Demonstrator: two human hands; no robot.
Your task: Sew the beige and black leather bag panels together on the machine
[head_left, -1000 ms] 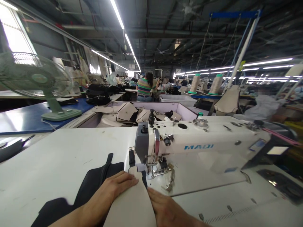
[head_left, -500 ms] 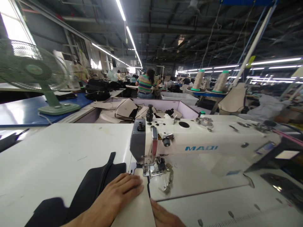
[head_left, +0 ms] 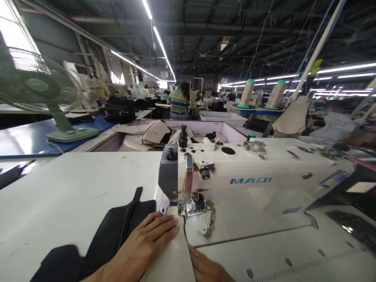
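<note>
"Where's the cream strip (head_left: pixel 176 252)?"

"On the bench (head_left: pixel 58 188), its long axis running forward, far end at the left end of the sewing machine (head_left: pixel 252 166)."

"Which hand is nearer that end?"

"The left hand (head_left: pixel 149 239): the strip lies right beneath it, grip unclosed, fingers stretched flat and side by side on top."

"And the right hand (head_left: pixel 208 268)?"

"Further back, at the strip's right edge; I cannot tell whether its grip pinches the strip."

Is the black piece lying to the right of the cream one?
No, the black piece lies left of the cream piece, which is under the left hand.
</note>
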